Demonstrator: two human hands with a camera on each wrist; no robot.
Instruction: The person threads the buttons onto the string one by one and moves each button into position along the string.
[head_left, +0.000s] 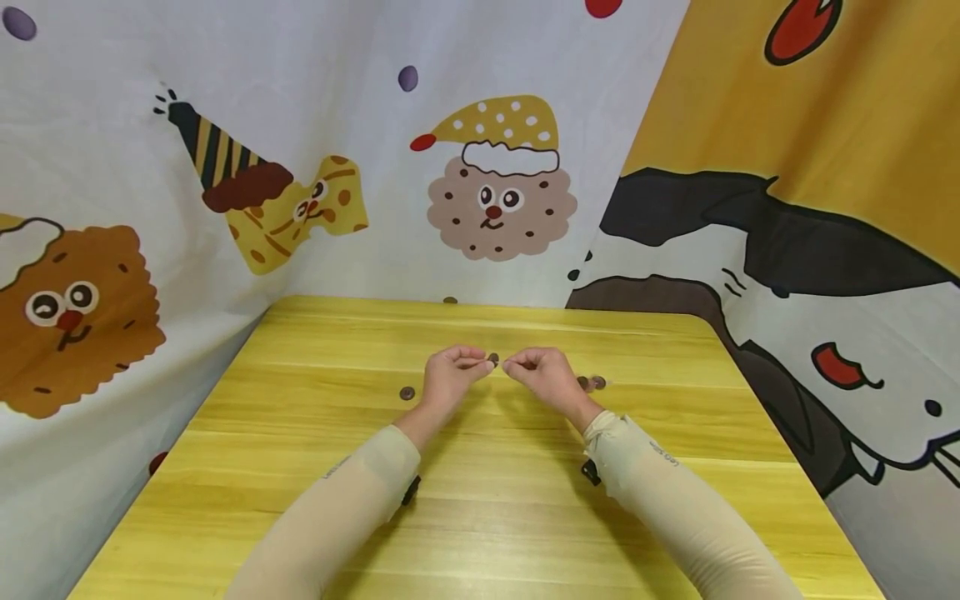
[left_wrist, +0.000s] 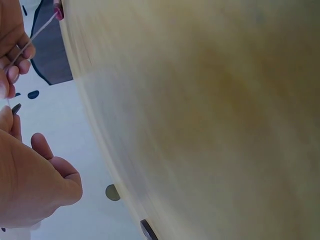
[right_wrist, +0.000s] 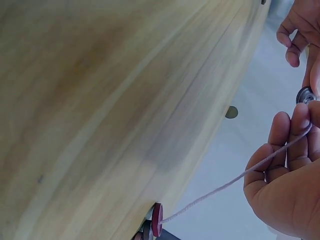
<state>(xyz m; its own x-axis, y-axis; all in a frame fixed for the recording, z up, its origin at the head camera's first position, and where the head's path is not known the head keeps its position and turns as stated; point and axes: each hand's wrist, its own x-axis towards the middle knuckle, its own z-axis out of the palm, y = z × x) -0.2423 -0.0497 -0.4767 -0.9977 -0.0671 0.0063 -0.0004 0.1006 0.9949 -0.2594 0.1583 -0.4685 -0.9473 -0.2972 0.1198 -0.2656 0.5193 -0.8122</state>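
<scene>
Over the far half of the table, my left hand [head_left: 448,379] pinches a dark button [head_left: 493,358] between thumb and forefinger. Its small holes show in the right wrist view [right_wrist: 305,95]. Facing it, close by, my right hand [head_left: 553,379] pinches a thin pale string [right_wrist: 235,181] near the button. From those fingers the string runs down to a red button [right_wrist: 157,219] on the table, with darker buttons [right_wrist: 146,229] beside it. Fingertips hide the string's end, so I cannot tell whether it passes through a hole.
A single dark button [head_left: 407,392] lies on the wooden table [head_left: 480,533], left of my left hand. A small group of buttons [head_left: 598,382] lies by my right wrist. Behind the table's far edge hangs a printed cloth [head_left: 360,267]. Dark wrist devices [head_left: 591,472] sit under both sleeves.
</scene>
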